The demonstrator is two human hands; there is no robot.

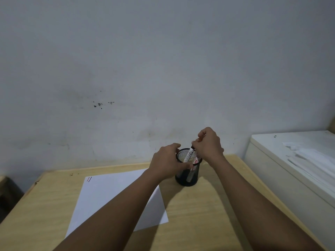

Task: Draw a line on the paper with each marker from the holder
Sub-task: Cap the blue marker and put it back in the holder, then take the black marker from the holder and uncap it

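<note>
Nearest the camera, 2 bare forearms reach forward over a pale wooden bench (208,214). Under the left forearm lies a white sheet of paper (108,196), flat and slightly turned on the bench; near its far left corner are 2 short lines (89,179) — 1 red, 1 dark — lying close together.

Beyond the paper's right corner stands a black mesh holder (187,178), upright. The left hand (167,163) wraps around its left side at the rim, its grip closed on the holder, thumb across the near wall.

The right hand (208,144) hovers just above the rim, its grip pinched on the dark top end of a white marker (188,155) that leans inside the holder, most of its barrel below the rim. A second marker with red print (196,160) rests beside it in the holder.

To the right stands a white cabinet (290,169) with papers on top — behind everything, a grey, scuffed wall (163,60).
</note>
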